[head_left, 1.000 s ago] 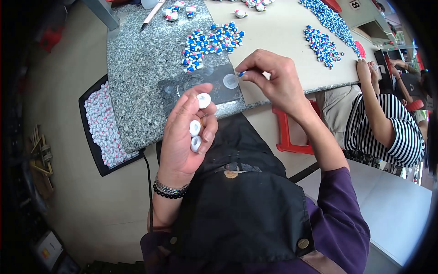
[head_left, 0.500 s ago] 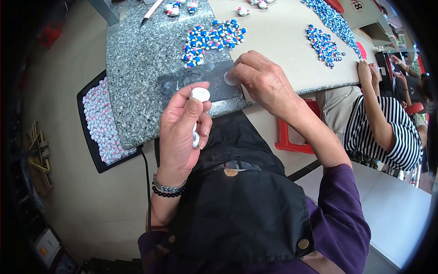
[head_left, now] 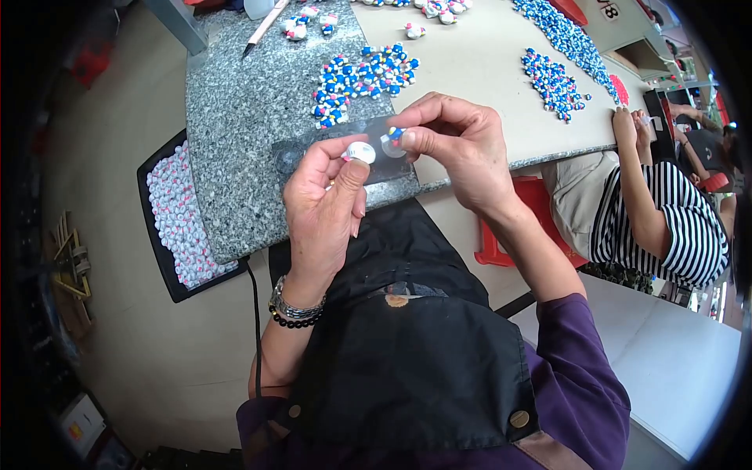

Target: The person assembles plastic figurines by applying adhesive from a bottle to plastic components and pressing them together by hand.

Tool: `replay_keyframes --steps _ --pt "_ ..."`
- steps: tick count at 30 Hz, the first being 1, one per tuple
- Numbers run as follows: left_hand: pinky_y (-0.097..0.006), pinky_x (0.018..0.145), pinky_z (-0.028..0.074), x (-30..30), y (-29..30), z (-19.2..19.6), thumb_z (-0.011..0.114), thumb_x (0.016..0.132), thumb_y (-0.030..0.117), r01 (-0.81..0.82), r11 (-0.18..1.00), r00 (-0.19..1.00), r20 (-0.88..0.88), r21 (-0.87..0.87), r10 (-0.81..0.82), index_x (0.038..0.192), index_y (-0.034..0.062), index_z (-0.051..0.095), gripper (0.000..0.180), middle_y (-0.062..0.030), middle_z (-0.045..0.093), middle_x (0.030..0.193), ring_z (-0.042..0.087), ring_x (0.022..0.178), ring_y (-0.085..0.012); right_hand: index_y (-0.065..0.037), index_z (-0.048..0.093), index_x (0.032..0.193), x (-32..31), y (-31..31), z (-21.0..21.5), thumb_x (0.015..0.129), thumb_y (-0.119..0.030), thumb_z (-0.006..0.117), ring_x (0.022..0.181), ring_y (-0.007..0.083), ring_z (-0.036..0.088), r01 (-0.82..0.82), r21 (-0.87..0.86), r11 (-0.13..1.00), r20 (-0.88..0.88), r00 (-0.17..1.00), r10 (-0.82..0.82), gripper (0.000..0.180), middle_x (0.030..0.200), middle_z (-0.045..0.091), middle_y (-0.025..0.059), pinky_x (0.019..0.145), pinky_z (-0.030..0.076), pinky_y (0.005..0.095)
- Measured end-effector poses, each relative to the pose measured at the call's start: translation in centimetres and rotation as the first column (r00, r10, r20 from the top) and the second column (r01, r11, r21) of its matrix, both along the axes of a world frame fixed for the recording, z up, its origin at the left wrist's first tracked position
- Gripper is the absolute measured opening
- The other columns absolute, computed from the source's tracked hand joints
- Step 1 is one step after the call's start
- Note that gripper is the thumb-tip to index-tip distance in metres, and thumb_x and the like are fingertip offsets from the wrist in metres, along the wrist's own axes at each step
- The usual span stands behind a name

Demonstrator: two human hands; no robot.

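Nearest the camera the left hand (head_left: 325, 200) has come up from its lower place of a second ago, where it held small white discs stacked between curled fingers; it now pinches one white round cap (head_left: 361, 151) between thumb and forefinger, lifted level with the other hand, and whether more discs sit in the palm cannot be told. Just beside it the right hand (head_left: 462, 145), which half a second ago lay flat over the clear plastic sheet (head_left: 345, 153) on the granite slab (head_left: 243, 117), has risen too: its thumb and forefinger press together on a tiny blue, white and red piece (head_left: 395, 135), the other fingers loosely curled. Cap and piece are now close together, almost touching, above the near edge of the slab, which suggests that the two parts are about to be joined, though they look not yet seated. Left of the slab a black tray (head_left: 160, 235) holds many white caps. Farther on, a heap of blue and white pieces (head_left: 360, 78) lies on the slab, and more such heaps (head_left: 552, 78) lie on the pale bench (head_left: 486, 70). At the far right another person in a striped shirt (head_left: 681, 219) works at the same bench
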State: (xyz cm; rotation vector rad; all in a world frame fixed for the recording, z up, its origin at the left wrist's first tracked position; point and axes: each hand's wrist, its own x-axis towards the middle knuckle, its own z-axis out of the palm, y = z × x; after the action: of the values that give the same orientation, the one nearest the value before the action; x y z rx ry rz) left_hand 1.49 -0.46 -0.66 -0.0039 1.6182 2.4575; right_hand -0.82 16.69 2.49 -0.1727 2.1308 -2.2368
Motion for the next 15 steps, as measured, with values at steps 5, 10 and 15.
replay_keyframes --steps 5,10,15 --pt "-0.015 0.038 0.031 -0.3 0.3 0.0 0.062 0.093 0.016 0.022 1.000 0.998 -0.063 -0.017 -0.023 0.109 -0.0024 0.056 0.025 0.0008 0.055 0.072 0.042 0.052 0.0003 0.003 0.070 0.088 0.0 -0.4 -0.3 0.080 0.001 0.070 0.070 0.0090 0.060 0.017 0.047 0.999 -0.086 0.996 -0.013 0.009 0.080 0.065 0.0055 0.062 0.049 0.0219" --pt "-0.015 0.043 0.035 -0.6 -0.1 -0.1 0.064 0.091 0.014 0.048 0.997 0.988 -0.144 -0.065 -0.057 0.107 -0.0030 0.058 0.024 0.0003 0.059 0.074 0.046 0.056 0.0004 0.004 0.070 0.088 0.2 -0.3 0.0 0.076 0.007 0.069 0.073 0.0095 0.058 0.023 0.244 0.969 -0.219 0.975 0.032 0.012 0.081 0.060 0.0046 0.065 0.049 0.0218" --pt "-0.020 0.060 0.048 -1.1 -0.1 0.4 0.067 0.087 0.009 -0.069 0.953 0.955 -0.295 -0.295 -0.022 0.099 -0.0046 0.063 0.018 -0.0042 0.067 0.081 0.059 0.068 -0.0053 0.003 0.070 0.084 0.4 -0.8 -0.2 0.074 0.006 0.072 0.071 0.0086 0.055 0.050 0.214 0.976 -0.254 0.967 0.006 0.011 0.078 0.057 0.0024 0.064 0.046 0.0219"
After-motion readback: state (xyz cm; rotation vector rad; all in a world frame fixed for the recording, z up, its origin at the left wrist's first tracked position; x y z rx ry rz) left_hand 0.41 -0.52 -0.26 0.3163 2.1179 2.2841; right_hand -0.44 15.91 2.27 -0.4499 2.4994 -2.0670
